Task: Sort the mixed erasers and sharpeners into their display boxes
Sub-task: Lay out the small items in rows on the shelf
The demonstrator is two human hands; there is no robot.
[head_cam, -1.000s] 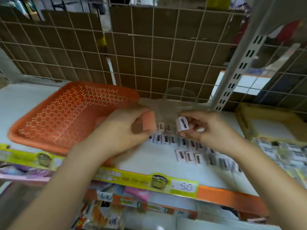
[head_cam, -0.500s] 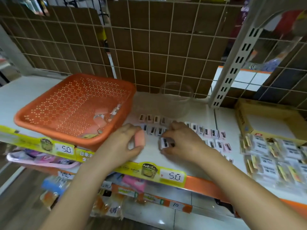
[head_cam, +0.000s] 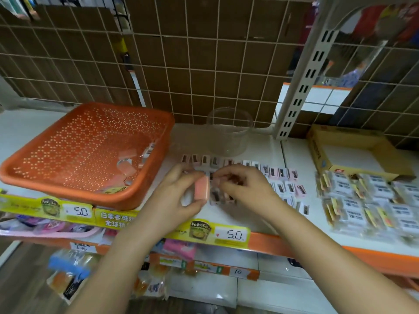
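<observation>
A: Nearest us, the left hand (head_cam: pixel 181 198) pinches one pink eraser (head_cam: pixel 201 188) between thumb and fingers, probably parked there to keep it apart from the sharpeners.

B: And the right hand (head_cam: pixel 244 191) curls down over the rows of small sharpeners (head_cam: pixel 278 177) on the shelf (head_cam: pixel 260 214). Whether it grips one, I can't tell; likely squaring up a row.

A: Count them? Too blurred. Three rough rows, well over a dozen.

B: Wrapped erasers (head_cam: pixel 367 200) lie in rows to the right. Farther back: one orange basket (head_cam: pixel 68 182) with a few leftovers, one clear jar (head_cam: pixel 229 132), one yellow box (head_cam: pixel 353 150).
</observation>
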